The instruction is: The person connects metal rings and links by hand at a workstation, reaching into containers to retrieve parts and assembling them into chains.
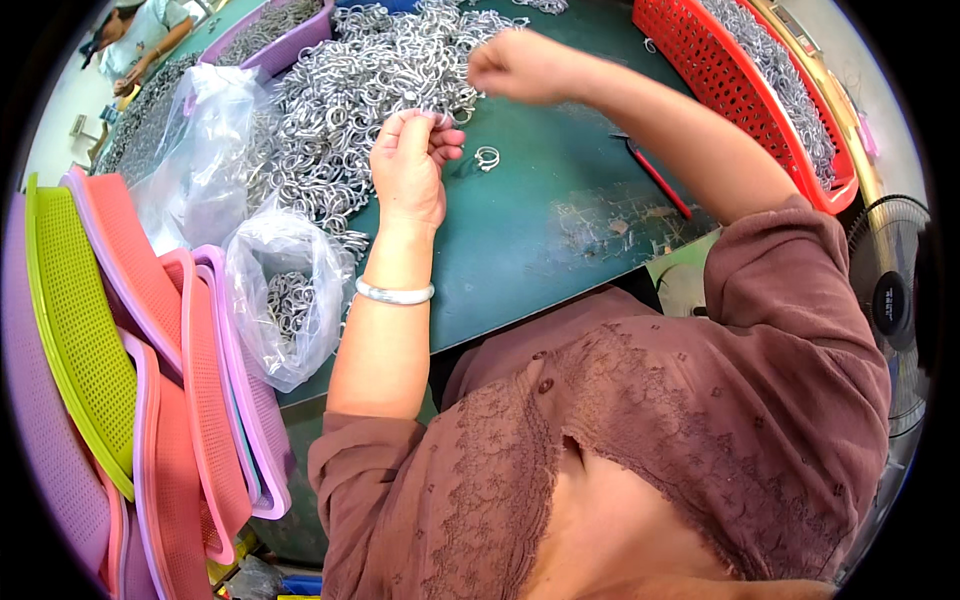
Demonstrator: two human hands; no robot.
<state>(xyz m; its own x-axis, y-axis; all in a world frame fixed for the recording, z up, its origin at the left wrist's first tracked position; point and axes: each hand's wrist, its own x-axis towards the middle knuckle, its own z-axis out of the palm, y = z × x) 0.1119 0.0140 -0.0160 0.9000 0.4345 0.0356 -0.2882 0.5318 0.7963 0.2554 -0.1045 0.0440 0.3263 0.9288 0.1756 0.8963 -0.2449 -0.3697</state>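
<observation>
A big heap of silver metal rings (335, 105) covers the far left of the green table (520, 240). My left hand (412, 170) is at the heap's right edge, thumb and fingers pinched around a small silvery ring mostly hidden by the fingertips. My right hand (520, 68) is closed above the table, just right of the heap; its fingers hide whatever they may hold. One separate pair of linked-looking rings (487, 158) lies on the table, right of my left hand. A red-handled tool (660, 182) rests farther right, under my right forearm.
Clear plastic bags (285, 345) stand left, one with rings inside. Stacked coloured plastic baskets (85, 330) fill the left edge. A red basket (720, 85) of metal pieces is far right, a fan (888, 300) below it. Another person (150, 45) is at the far left.
</observation>
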